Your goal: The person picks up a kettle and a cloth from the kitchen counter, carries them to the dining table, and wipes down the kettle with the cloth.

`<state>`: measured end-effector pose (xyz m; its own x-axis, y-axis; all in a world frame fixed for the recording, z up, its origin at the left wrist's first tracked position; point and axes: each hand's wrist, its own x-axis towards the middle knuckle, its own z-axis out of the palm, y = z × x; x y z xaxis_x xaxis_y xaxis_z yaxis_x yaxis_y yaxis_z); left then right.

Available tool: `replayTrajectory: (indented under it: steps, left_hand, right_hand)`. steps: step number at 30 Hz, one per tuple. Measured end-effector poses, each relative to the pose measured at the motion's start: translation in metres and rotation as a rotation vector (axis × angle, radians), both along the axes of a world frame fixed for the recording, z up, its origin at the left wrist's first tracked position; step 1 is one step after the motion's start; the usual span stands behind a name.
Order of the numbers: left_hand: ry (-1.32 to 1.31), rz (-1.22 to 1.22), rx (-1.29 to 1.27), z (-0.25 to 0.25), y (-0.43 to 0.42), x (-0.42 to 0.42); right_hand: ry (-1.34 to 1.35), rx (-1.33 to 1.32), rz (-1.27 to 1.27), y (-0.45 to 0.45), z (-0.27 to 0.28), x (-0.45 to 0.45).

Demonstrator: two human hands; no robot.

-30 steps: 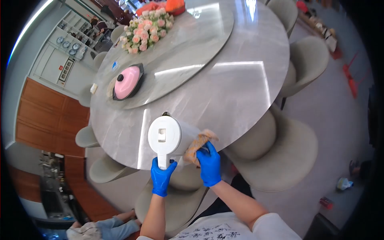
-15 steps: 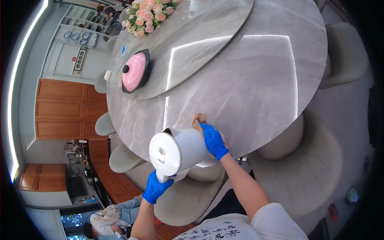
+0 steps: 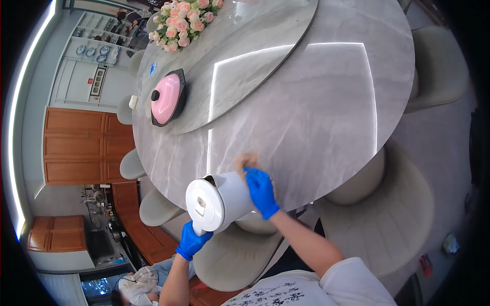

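A white electric kettle (image 3: 236, 196) is tilted on its side over the near edge of the table, its lid facing left. My left hand (image 3: 192, 241), in a blue glove, is wrapped round the kettle's handle. In my right hand (image 3: 262, 193), also blue-gloved, is a brown cloth (image 3: 247, 160), slightly blurred, at the side of the kettle near its base. The kettle's base is hidden behind the right hand.
On the grey marble table (image 3: 332, 112) is a round turntable (image 3: 250, 66), with a pink-lidded pot (image 3: 167, 98) and pink flowers (image 3: 181, 23). Grey chairs (image 3: 377, 214) surround the table. Another person (image 3: 140, 280) is at the lower left.
Both hands and the kettle have shifted a little to the left. The cloth has moved slightly left and down with my right hand. The view has shifted slightly.
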<state>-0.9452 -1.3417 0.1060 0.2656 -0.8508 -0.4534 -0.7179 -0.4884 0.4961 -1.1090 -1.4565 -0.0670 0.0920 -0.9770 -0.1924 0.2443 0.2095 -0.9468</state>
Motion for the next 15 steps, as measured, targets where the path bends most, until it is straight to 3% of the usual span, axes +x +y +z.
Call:
replayTrajectory:
  steps: [2,5,9,11,15]
  left_hand:
    - [-0.015,-0.051,-0.072,-0.004,0.004,0.001]
    - [0.015,-0.048,-0.034,0.0,-0.001,-0.001]
    - [0.04,0.005,0.016,0.004,-0.005,0.008]
    - [-0.005,-0.089,0.005,-0.002,-0.003,0.019]
    - [0.016,-0.103,0.004,-0.003,-0.007,0.025]
  right_hand:
    - [-0.032,-0.324,-0.225,0.016,0.057,-0.006]
    - [0.004,-0.406,-0.169,0.015,0.073,-0.016]
    - [-0.113,-0.22,-0.039,-0.008,-0.007,-0.004]
    - [-0.171,-0.044,0.137,-0.013,-0.024,-0.006]
    - [-0.141,-0.276,-0.153,0.001,0.068,-0.008]
